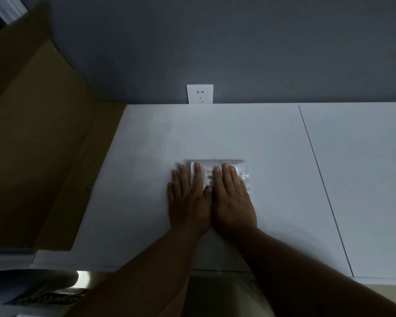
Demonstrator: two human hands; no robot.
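The clear plastic packet (217, 167) with a barcode label lies flat on the white table (272, 145), in front of the wall socket (199, 94). The left hand (188, 197) and right hand (232, 197) press on the packet, fingers straight, side by side. A cardboard box (39, 145) stands left of the packet.

The scene is dim and bluish, with the white table (272, 143) the brightest surface. It pales around the plastic packet (217, 167), whose film gives faint glare. Soft shadow lies left of the cardboard box (39, 138). Straight edges bow outward (wide-angle lens), and the lower left corner looks blurred, perhaps out of focus.
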